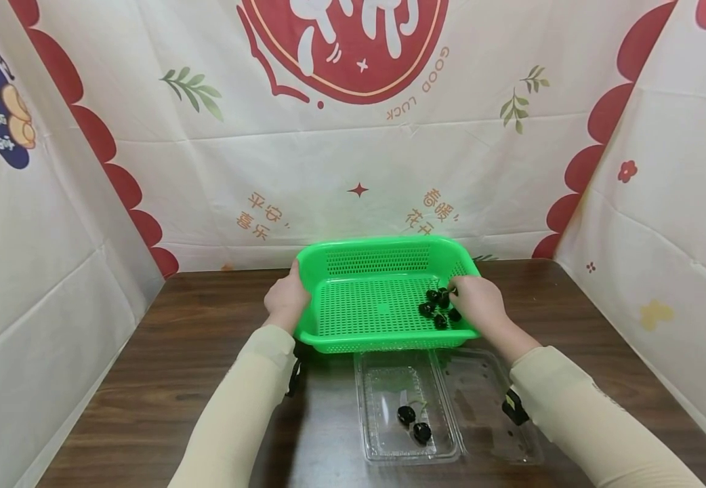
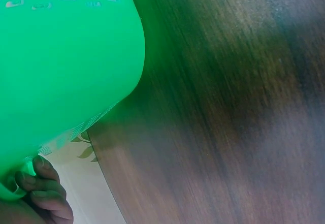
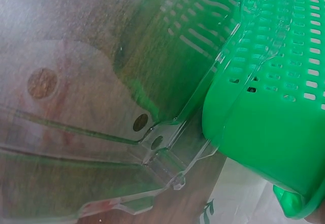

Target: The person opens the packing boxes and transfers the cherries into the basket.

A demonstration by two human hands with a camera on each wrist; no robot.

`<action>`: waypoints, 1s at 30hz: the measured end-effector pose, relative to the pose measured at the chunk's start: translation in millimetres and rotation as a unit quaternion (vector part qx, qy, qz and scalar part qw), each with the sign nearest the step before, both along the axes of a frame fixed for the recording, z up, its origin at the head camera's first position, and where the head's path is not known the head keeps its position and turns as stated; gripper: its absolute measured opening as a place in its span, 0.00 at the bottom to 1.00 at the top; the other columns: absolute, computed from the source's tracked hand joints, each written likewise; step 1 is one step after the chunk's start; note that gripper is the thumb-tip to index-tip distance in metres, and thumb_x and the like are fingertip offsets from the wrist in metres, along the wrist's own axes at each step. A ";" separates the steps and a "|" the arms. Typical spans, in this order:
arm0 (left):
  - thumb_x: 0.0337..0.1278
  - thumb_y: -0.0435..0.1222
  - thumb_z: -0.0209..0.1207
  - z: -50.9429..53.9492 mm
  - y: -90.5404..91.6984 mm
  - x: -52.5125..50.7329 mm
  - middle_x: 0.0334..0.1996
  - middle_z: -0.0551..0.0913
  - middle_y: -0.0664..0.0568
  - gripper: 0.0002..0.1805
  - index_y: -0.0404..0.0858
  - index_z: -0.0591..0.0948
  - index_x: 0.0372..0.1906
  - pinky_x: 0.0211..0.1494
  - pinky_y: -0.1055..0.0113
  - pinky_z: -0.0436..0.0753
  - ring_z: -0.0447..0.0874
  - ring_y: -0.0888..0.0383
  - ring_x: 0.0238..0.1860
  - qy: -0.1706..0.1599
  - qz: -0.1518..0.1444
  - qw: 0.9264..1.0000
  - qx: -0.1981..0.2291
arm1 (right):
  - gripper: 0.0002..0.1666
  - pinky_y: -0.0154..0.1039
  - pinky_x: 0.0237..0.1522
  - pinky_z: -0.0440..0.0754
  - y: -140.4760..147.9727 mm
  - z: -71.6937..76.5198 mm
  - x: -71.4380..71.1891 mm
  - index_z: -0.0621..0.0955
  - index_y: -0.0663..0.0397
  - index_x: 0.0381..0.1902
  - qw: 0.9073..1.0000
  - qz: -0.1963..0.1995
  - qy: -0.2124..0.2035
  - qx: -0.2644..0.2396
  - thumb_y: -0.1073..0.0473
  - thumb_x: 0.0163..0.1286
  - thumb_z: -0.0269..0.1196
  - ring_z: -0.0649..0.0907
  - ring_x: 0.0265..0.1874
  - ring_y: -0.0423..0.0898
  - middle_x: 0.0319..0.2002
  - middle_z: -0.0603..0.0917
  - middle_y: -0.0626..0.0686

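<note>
A green plastic basket (image 1: 383, 342) with slotted walls stands on the table. At its left end my left hand (image 1: 287, 297) grips the rim; in the left wrist view, curled fingers (image 2: 48, 198) hold the basket's edge. My right hand (image 1: 480, 301) reaches over the right end, fingertips pinching a dark cherry by its stem among several dark cherries (image 1: 440, 321) on the basket floor. The fingertips partly hide that cherry. In front of the basket, a clear plastic box (image 1: 383, 434) lies open with two dark cherries (image 1: 414, 423) in it, stems attached.
The box's clear lid (image 1: 493, 413) is folded out to the right, below my right forearm. In the right wrist view the lid (image 3: 76, 117) sits close beside the basket wall (image 3: 264, 132). Printed cloth (image 1: 353, 163) walls the brown wooden table (image 1: 200, 339) behind and on both sides.
</note>
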State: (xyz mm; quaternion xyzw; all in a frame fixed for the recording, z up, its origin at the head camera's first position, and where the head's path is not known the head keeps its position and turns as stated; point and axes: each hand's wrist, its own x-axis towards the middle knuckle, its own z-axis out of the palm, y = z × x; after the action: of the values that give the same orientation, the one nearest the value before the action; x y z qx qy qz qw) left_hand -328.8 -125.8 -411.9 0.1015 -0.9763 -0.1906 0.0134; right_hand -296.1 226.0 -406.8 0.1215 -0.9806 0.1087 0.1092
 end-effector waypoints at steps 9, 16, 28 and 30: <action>0.62 0.34 0.55 1.4 -1.1 1.2 0.27 0.80 0.46 0.42 0.49 0.51 0.79 0.25 0.58 0.72 0.77 0.51 0.26 0.000 -0.004 1.000 0.004 | 0.11 0.49 0.28 0.79 -3.4 1.6 1.3 0.86 0.63 0.44 1.000 -0.003 -0.005 0.002 0.65 0.66 0.63 0.83 0.29 0.53 0.41 0.86 0.60; 0.62 0.34 0.55 2.2 -1.0 1.3 0.26 0.79 0.46 0.43 0.50 0.51 0.79 0.25 0.58 0.73 0.77 0.51 0.26 0.001 -0.001 1.000 0.002 | 0.10 0.51 0.30 0.80 -4.0 1.6 1.8 0.86 0.63 0.43 1.000 -0.005 -0.003 0.003 0.64 0.66 0.63 0.84 0.32 0.54 0.40 0.86 0.60; 0.60 0.33 0.56 -2.6 -0.4 -5.0 0.25 0.79 0.46 0.44 0.53 0.50 0.79 0.22 0.59 0.71 0.75 0.51 0.24 -0.010 0.008 1.000 0.007 | 0.11 0.48 0.27 0.79 -1.0 -0.4 0.0 0.86 0.62 0.43 1.000 -0.002 -0.012 0.007 0.64 0.66 0.63 0.83 0.28 0.50 0.40 0.86 0.60; 0.60 0.33 0.56 -2.9 -0.5 -4.8 0.26 0.80 0.46 0.44 0.53 0.51 0.79 0.23 0.58 0.72 0.76 0.51 0.24 -0.007 0.008 1.000 0.004 | 0.11 0.47 0.26 0.78 -1.2 -0.9 -0.7 0.86 0.62 0.43 1.000 -0.003 -0.013 0.008 0.63 0.66 0.62 0.81 0.25 0.48 0.40 0.86 0.60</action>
State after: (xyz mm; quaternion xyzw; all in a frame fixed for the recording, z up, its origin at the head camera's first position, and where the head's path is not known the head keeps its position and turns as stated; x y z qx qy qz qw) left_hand -333.6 -126.2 -414.8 0.1105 -0.9747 -0.1940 0.0076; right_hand -296.8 224.8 -407.7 0.1182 -0.9831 0.1025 0.0955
